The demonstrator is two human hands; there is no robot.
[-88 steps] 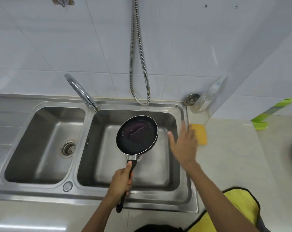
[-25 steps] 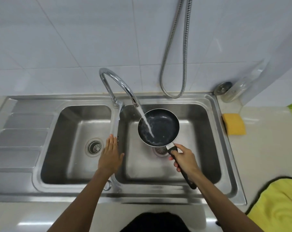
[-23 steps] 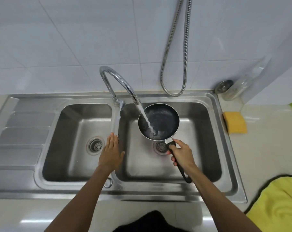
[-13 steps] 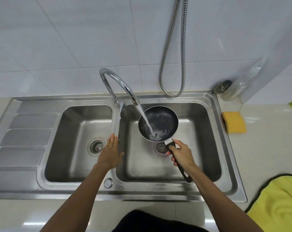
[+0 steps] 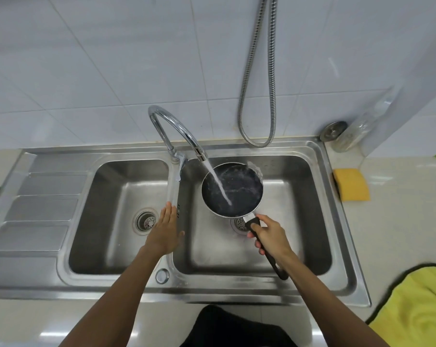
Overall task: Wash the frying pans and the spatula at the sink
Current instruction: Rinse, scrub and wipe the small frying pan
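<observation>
The small round frying pan [image 5: 232, 190], dark and non-stick inside with a thin bright metal rim, hangs above the right basin of the stainless steel sink [image 5: 342, 221], just in front of the tap. A smooth white stream of water [image 5: 218, 182] falls slantwise from the curved chrome tap [image 5: 173, 132] and strikes the pan's wet, speckled floor near its front; some spills over the far rim. The right hand [image 5: 270, 234] is wrapped tightly round the pan's straight black handle [image 5: 274, 262], close to the metal bracket, with the handle's end sticking out behind the wrist. The left hand [image 5: 165, 230] lies flat with fingers extended and together, holding nothing, over the ridge between the two basins, left of the pan. Each basin has a perforated round drain; the left basin adjoins a ribbed draining board. Behind the tap, a ribbed metal hose [image 5: 258, 96] loops down the glossy white tiles. Right of the sink, a yellow rectangular sponge [image 5: 352, 184] lies on the pale counter, and a soft yellow cloth [image 5: 417, 309] with dark edging lies nearer the person.
</observation>
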